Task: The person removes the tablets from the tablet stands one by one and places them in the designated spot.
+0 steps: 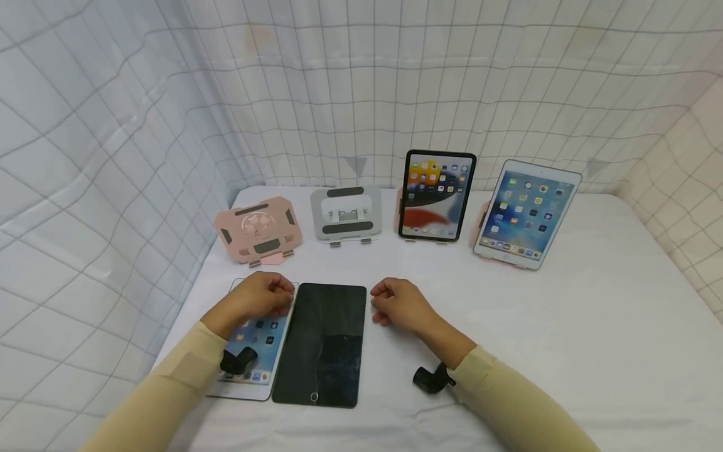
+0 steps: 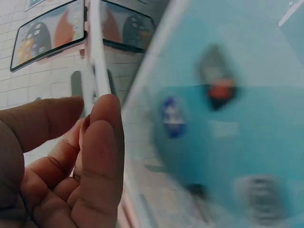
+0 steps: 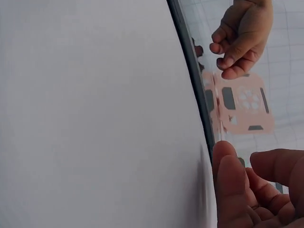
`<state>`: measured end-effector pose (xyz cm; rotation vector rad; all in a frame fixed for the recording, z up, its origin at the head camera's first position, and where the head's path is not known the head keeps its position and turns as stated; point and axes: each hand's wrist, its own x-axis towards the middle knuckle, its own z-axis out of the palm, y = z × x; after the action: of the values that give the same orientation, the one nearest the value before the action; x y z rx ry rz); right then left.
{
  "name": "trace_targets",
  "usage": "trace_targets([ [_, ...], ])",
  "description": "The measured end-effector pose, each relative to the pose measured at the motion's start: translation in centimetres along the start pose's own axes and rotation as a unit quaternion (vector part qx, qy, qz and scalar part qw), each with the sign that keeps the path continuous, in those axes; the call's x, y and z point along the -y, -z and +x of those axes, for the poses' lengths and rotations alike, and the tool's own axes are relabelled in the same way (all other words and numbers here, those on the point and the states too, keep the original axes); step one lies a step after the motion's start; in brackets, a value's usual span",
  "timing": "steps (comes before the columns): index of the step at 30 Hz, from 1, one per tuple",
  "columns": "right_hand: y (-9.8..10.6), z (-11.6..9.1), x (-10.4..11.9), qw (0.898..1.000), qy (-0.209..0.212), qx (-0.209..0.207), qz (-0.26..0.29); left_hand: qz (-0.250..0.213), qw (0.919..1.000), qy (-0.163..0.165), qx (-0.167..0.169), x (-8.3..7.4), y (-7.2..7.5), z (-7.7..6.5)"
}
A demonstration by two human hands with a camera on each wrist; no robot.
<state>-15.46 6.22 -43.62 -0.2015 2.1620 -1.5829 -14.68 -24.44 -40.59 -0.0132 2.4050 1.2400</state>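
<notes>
A dark-screened tablet (image 1: 322, 339) lies flat on the white cloth between the two hands. To its left is a white-framed tablet (image 1: 262, 342) with its screen lit. My left hand (image 1: 257, 295) hovers over the upper part of the white-framed tablet, fingertips close to the dark tablet's left edge. My right hand (image 1: 403, 304) is at the dark tablet's upper right edge; in the right wrist view its fingertips (image 3: 232, 175) come right up to that edge. Both hands have loosely bent fingers with the thumb apart, and nothing shows between them.
Along the back stand a pink tablet stand (image 1: 260, 226) and a grey one (image 1: 374, 210). Right of them, a black-framed tablet (image 1: 437, 194) and a white-framed tablet (image 1: 528, 213) lean on pink stands, screens lit. Grid-patterned fabric (image 1: 316, 107) hangs behind the table.
</notes>
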Motion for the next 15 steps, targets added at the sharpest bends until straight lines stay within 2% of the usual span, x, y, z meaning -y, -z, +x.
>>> trace_targets([
  [5, 3.3, 0.1, 1.0, 0.998, 0.019, -0.054, -0.009, 0.021, 0.9986, -0.047, -0.012, -2.4, 0.7, 1.1],
  [9, 6.6, 0.4, 1.7, 0.994, 0.048, -0.097, -0.029, 0.029, 0.997, -0.07, -0.014, -5.4, 0.7, 2.6],
  [15, 11.4, 0.9, 2.7, 0.98, 0.064, -0.177, -0.069, 0.0, 0.9951, -0.099, -0.005, -10.0, -0.5, 5.3],
])
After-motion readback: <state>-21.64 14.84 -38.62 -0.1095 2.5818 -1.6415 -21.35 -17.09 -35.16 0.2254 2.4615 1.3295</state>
